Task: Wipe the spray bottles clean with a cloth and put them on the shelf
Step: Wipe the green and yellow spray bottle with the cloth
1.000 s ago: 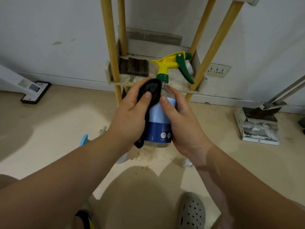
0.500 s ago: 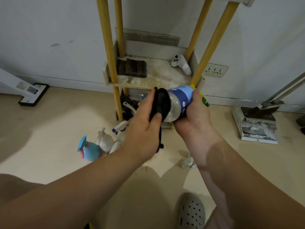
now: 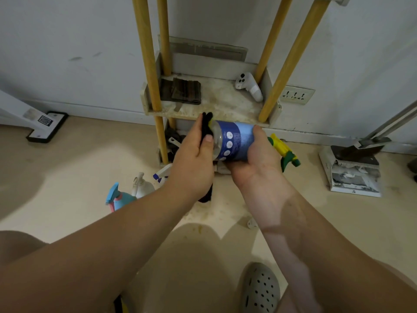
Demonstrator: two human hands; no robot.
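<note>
A spray bottle point(image 3: 234, 141) with a blue label and a yellow-green trigger head lies sideways in the air, head pointing right. My right hand point(image 3: 255, 163) grips it around the neck end from below. My left hand point(image 3: 194, 163) holds a black cloth point(image 3: 206, 128) against the bottle's clear base; the cloth's tail hangs below the hand. Just behind stands the shelf point(image 3: 209, 109), a stained white tray on yellow wooden poles. Three more spray bottles stand on the floor at the left, partly hidden by my left forearm: a blue-pink one point(image 3: 118, 198), a white one point(image 3: 142, 186), a blue-tipped one point(image 3: 161, 173).
On the shelf lie a folded dark cloth point(image 3: 182, 91) and a white game controller point(image 3: 249, 86). A wall socket point(image 3: 295, 95) sits right of the shelf. A dustpan with a brush point(image 3: 354, 168) stands at the right, a flat mop head point(image 3: 45, 126) at the left. My grey clog point(image 3: 259, 290) is below.
The bottle went from upright to lying sideways, head to the right. My left hand moved the cloth from the bottle's shoulder to its base.
</note>
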